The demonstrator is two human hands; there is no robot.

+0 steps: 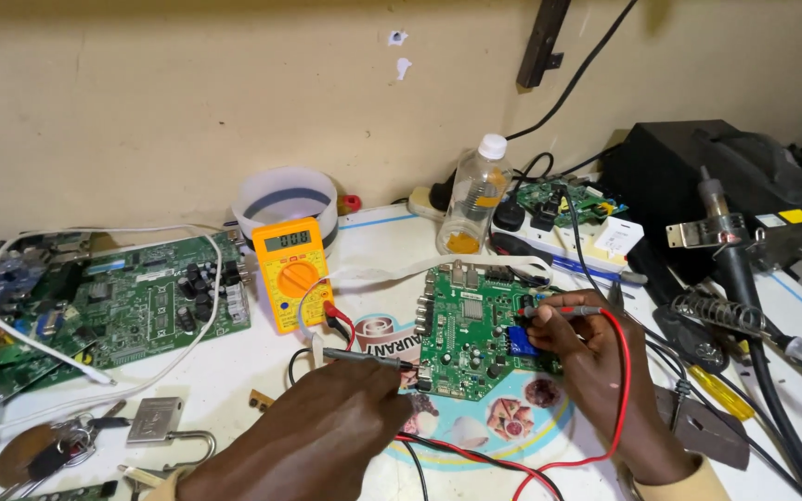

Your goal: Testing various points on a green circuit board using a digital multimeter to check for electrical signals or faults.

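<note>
- the left hand (327,422), at the lower middle of the frame, is closed in a pinch around a black probe (364,357) that lies nearly flat, its tip touching the left edge of the small green circuit board (471,329).
- the right hand (587,357), right of centre, is curled shut on a red probe (563,312), thumb and fingers gripping it, the tip pressed to the right part of that same board, just above a blue component (519,340).
- the small green circuit board lies flat on the white desk (234,371) at the middle of the frame, partly over a round printed picture of food.
- a red lead (619,390) loops around the right wrist and runs along the bottom edge; a black lead runs beside it.
- a yellow multimeter (291,274) lies just left of the board, its display lit, both leads plugged in at its lower right corner.
- containers: a white round tub (285,197) stands behind the multimeter near the wall, and what is in it cannot be told; a clear plastic bottle (475,195) with a white cap stands upper centre, with a little amber liquid at the bottom.
- a larger green circuit board (141,301) lies at the left, a white cable (95,371) looped over it.
- a padlock (155,422) with keys lies at the lower left.
- a soldering iron (726,246) rests in its stand at the right, near a yellow-handled screwdriver (721,391).
</note>
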